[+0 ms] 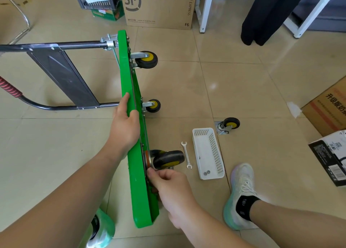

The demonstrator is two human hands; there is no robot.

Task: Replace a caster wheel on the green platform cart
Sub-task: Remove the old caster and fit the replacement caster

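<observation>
Green cart [141, 201] on edge, left hand [124, 127] gripping. Right hand [172, 187] pinches at near caster [168, 158] mount; nuts [206, 172] in basket [215, 150] seemingly still unfitted.

bright, even light | glare patch on floor tiles [213, 85] | soft shadows | wide-angle bending at edges

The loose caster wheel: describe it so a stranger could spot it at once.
Find the green platform cart tipped on edge, then the white basket right of it. At the basket's far end lies the loose caster wheel, the only one not mounted on the cart.
</observation>
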